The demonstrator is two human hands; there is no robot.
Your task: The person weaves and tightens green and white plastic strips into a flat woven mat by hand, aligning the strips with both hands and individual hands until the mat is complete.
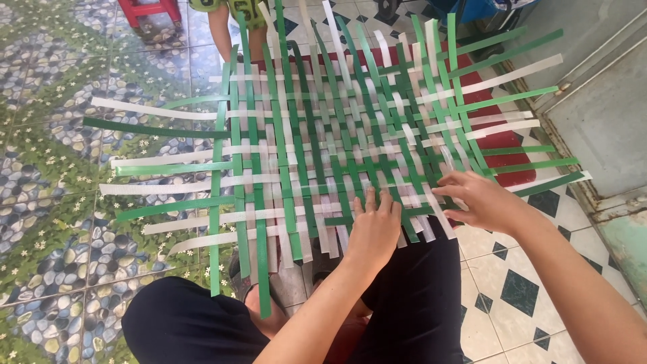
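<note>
A: Biggest thing in view?

B: Woven mat (323,141) of green & white plastic strips, lying flat on the floor over the person's lap, loose strip ends sticking out on all sides.

A: Under the mat?

B: Left of mat: pebble-and-flower pattern floor (54,222). Right of mat: white tiles w/ dark diamonds (519,290). A red board (502,138) shows thru the mat's right side.

A: Person?

B: Black-clad knees (195,323) just below the mat's near edge.

A: Hands?

B: Left hand (373,229) at near edge of mat, flat, fingers together, palm pressing down on the weave; grips nothing. Right hand (480,199) at mat's near-right corner, fingers bent, tips on a white strip (438,212); can't tell if pinched or just touched.

A: Anything else?

B: Beyond the mat's far edge: red stool (149,9), and another person's arm (219,30).
</note>
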